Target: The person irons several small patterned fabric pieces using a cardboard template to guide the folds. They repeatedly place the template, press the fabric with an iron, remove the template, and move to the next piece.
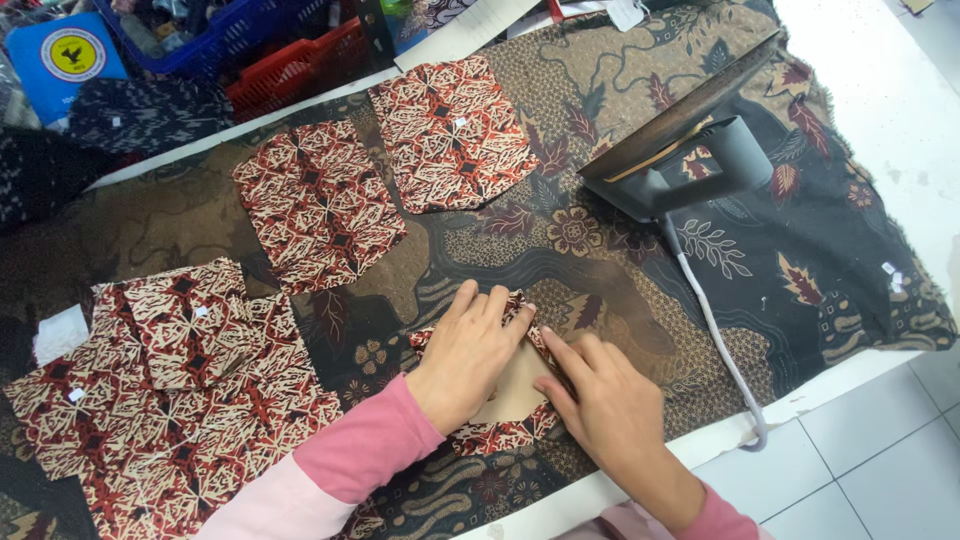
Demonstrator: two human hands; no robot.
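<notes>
My left hand (468, 350) and my right hand (600, 395) press flat on a small red-and-cream patterned fabric piece (497, 435) lying over a tan card shape (512, 392). The fingertips of both hands meet at the piece's upper folded edge near the table's front. Both hands wear pink sleeves. Neither hand grips anything; the fingers lie together, flat on the cloth. A grey iron (690, 140) stands on its heel at the upper right, its white cord (715, 340) trailing down past my right hand to the table edge.
Dark batik cloth (800, 250) covers the table. Two finished pocket-shaped pieces (318, 205) (452, 132) lie behind my hands; a stack of similar pieces (170, 390) sits at the left. Red and blue baskets (290, 60) stand at the back. White tiled floor (880, 450) lies at the right.
</notes>
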